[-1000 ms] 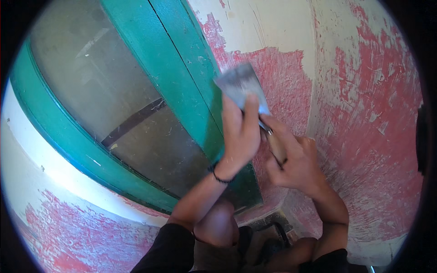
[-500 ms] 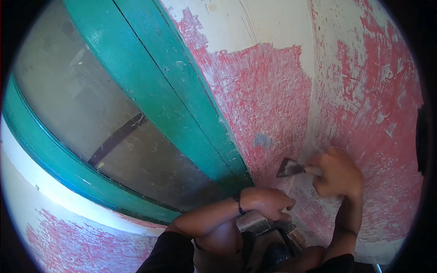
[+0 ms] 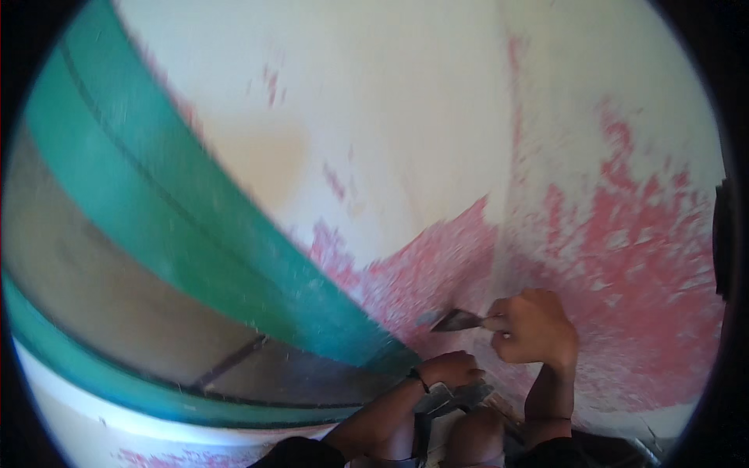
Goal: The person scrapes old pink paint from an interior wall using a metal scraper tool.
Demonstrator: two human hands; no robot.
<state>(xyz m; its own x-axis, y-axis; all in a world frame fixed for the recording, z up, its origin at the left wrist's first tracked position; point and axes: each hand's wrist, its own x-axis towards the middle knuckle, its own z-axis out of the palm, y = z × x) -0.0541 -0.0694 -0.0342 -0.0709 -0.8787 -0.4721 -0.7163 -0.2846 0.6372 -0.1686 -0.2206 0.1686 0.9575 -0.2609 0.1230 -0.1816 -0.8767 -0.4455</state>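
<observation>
My right hand [image 3: 538,326] is closed around the handle of a putty knife [image 3: 459,320]. Its dark, flared blade points left, over or against the pink, scraped part of the wall [image 3: 425,265], beside a small grey-blue patch. Lower and to the left, my left hand [image 3: 452,368] has its fingers curled in and nothing visible in them. A dark band circles that wrist. The wall is part pink, part cream, with ragged edges where the two colours meet. Motion blur hides whether the blade touches the surface.
A green frame [image 3: 203,234] around a dull glass pane [image 3: 101,249] runs down the left side. The wall turns at a corner [image 3: 503,156], and more patchy pink wall [image 3: 632,304] lies to the right. My knees and some dark items are below.
The view has shifted upward, showing more cream wall. The putty knife is now beside the grey-blue patch, still in my right hand. My left hand's fingers look more curled.
</observation>
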